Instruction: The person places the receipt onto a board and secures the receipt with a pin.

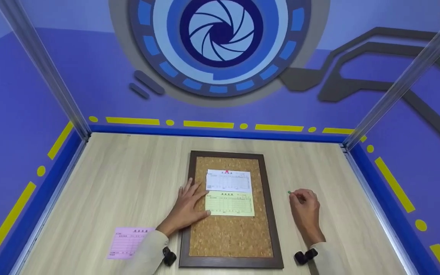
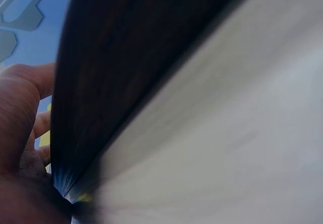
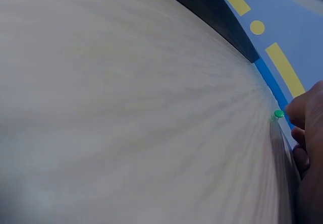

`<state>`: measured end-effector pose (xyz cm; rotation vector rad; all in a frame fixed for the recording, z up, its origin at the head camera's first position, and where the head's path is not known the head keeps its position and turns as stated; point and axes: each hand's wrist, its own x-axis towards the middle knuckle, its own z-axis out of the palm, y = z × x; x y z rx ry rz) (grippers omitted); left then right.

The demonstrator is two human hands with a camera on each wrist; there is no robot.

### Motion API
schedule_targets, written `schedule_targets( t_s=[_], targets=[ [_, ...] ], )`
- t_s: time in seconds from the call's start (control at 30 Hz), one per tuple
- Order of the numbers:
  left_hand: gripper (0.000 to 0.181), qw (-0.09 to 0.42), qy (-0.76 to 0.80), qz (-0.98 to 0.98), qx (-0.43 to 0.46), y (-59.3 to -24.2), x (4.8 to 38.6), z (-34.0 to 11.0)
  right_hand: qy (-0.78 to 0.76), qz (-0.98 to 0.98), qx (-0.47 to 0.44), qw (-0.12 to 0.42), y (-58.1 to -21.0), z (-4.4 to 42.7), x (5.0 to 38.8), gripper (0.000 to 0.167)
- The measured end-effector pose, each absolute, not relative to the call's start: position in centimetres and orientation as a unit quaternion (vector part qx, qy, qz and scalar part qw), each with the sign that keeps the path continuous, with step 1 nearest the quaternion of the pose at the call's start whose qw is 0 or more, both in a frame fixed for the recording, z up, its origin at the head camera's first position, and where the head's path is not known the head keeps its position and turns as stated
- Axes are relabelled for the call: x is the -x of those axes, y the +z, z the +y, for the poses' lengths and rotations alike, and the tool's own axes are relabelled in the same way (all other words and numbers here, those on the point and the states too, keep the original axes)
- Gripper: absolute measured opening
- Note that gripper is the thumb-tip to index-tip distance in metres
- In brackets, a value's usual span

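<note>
A cork board [image 1: 229,236] with a dark brown frame lies on the table. On it are a white slip [image 1: 227,182] with a red pin [image 1: 227,171] at its top edge and, just below, a pale green slip [image 1: 229,206]. My left hand [image 1: 187,206] rests spread over the board's left frame, its thumb and a fingertip at the left edge of the green slip. Right of the board, my right hand [image 1: 306,204] has curled fingers and pinches a small green push pin [image 3: 278,114] at its fingertips. The thumb's exact contact is hidden.
A pink slip [image 1: 122,240] lies on the table left of the board, partly covered by my left sleeve [image 1: 149,248]. The wood-look table [image 1: 139,172] is bounded by blue printed walls [image 1: 90,84] at the back and both sides.
</note>
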<state>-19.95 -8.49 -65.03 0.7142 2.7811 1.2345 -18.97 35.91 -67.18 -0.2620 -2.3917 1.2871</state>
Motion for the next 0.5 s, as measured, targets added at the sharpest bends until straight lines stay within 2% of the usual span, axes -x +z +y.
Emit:
schedule_targets(
  t_s=[0.5],
  targets=[
    [0.071, 0.007, 0.393, 0.89, -0.232, -64.97, 19.97, -8.53, 0.456, -0.864, 0.09, 0.194, -66.69, 36.1, 18.95, 0.007]
  ],
)
